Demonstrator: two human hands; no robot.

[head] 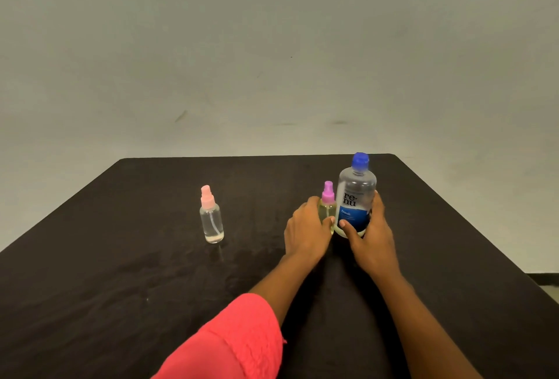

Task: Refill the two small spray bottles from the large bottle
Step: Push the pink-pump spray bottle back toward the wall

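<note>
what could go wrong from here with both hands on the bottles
1. The left hand grips the purple-capped spray bottle right beside the large bottle that the right hand holds; lifting either could knock the other over.
2. Every cap is on; once they are opened, pouring from the large bottle into so small a bottle may well spill onto the black table.

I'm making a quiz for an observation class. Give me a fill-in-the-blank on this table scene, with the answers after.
1. The right hand grips the large bottle, whose cap is ____.
2. The left hand grips the purple-topped spray bottle, which is to the ____ of the large bottle.
3. The pink-topped spray bottle is touched by ____ hand.

Missing words: blue; left; neither.
</note>
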